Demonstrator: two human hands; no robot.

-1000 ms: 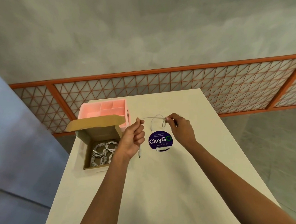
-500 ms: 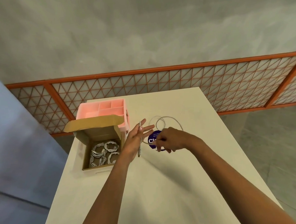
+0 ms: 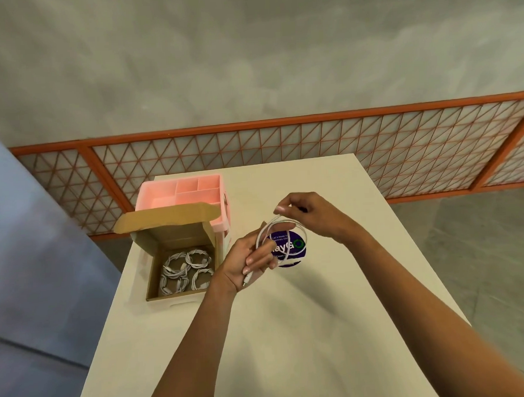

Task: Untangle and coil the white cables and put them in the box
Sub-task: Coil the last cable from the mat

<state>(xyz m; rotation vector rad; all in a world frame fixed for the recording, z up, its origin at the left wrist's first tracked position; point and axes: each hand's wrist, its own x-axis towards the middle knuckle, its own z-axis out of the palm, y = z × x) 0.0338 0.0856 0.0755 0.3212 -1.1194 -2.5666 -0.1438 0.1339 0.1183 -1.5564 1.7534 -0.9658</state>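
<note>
Two fingertips (image 3: 281, 210) of the right hand (image 3: 311, 217) are pinched together on the white cable (image 3: 268, 225) at the top of its loop, about mid-frame, and the left hand (image 3: 246, 261) has its fingers curled around the lower left side of that loop, with a plug end poking out under the palm. I'd say the trick here is to feed each new turn onto the left fingers at the same size, let the cable roll between the right fingertips so it doesn't kink, and clamp the stack with the left thumb. The left palm faces up and its forearm comes in from bottom centre; the right wrist is bent, its arm running in from the lower right. All this hangs over the round purple sticker (image 3: 295, 246) on the table (image 3: 292, 333), with the open box (image 3: 177, 233) of coiled cables (image 3: 185, 272) to the left, in front of a pink tray (image 3: 178, 193)
</note>
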